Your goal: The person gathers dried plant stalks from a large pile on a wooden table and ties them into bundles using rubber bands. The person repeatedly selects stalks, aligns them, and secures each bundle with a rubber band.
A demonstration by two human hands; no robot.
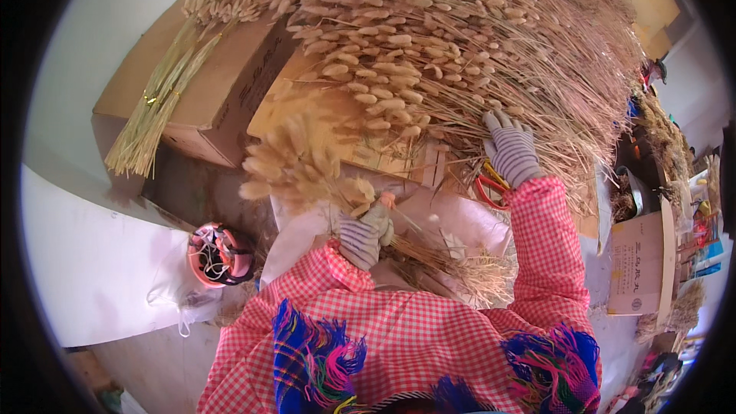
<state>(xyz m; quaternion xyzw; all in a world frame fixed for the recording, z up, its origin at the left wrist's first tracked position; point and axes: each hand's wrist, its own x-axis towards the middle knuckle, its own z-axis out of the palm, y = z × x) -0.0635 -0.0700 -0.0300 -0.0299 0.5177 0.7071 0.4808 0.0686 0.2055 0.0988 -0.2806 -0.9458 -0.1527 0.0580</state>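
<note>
My left hand (366, 234), in a striped work glove with a bare fingertip showing, grips a bunch of dried bunny-tail grass (299, 169) by its stems; the fluffy heads point up and left. My right hand (510, 141), in a matching glove, rests with its fingers at the lower edge of a big pile of the same dried grass (402, 52) on a wooden table (287, 89). Whether its fingers hold any stems I cannot tell. Beside its wrist lies a tool with red and yellow handles (490, 190), partly hidden by the glove and sleeve.
Tied bundles of dried grass (167, 98) lie on a cardboard box (230, 80) at the left. A pink helmet (220, 255) and a plastic bag (187, 302) are at the lower left. Another cardboard box (638, 267) stands at the right. Pale cloth (460, 215) covers my lap.
</note>
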